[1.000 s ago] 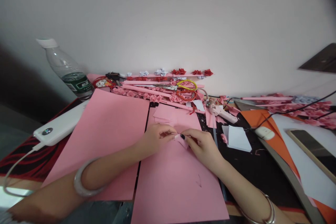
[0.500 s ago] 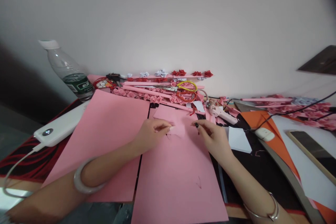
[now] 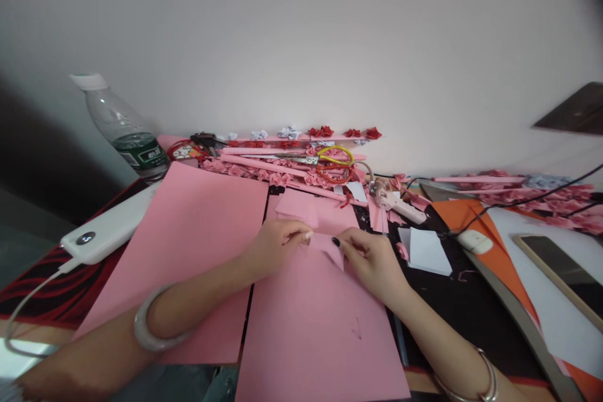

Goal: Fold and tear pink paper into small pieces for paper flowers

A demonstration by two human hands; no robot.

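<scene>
A small piece of pink paper [image 3: 328,243] is stretched between my two hands, just above a large pink sheet [image 3: 320,339]. My left hand [image 3: 280,246] pinches its left end between thumb and fingertips. At the right end, my right hand [image 3: 372,259] grips the paper, a dark-painted nail showing on top. Behind them lies a stack of small pink paper pieces [image 3: 296,206]. A second large pink sheet [image 3: 211,220] lies under and beyond my left forearm.
Paper flowers and pink rolled sticks [image 3: 264,166] line the wall, with yellow-and-red-handled scissors [image 3: 335,157] on top. A pink glue gun [image 3: 400,206] and white paper squares [image 3: 428,251] lie right. A bottle [image 3: 127,132] and white power bank [image 3: 108,226] stand left; a phone [image 3: 565,273] lies far right.
My right hand has moved left and slightly down and now grips the small pink paper's right end. The left hand keeps hold of the other end, nearly in place.
</scene>
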